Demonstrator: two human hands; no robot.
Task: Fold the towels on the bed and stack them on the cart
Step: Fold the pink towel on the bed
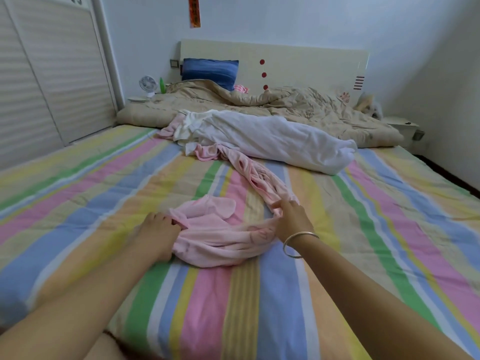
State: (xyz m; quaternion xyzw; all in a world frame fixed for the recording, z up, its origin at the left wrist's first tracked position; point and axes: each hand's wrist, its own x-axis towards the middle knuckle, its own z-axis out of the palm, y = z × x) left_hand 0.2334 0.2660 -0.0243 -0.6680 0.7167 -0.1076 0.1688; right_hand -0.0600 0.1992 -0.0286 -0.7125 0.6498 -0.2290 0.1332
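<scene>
Left hand (158, 229) and right hand (291, 216) both grip bunched pink towel (220, 236); best find corners, shake out, spread flat first.

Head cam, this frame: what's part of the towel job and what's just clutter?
Job:
- pink towel, gripped by left hand and right hand
- white towel, crumpled behind it
- striped bed
- the cart is not in view

Lying about:
- beige quilt
- blue pillow
- small fan
- green bottle
</scene>
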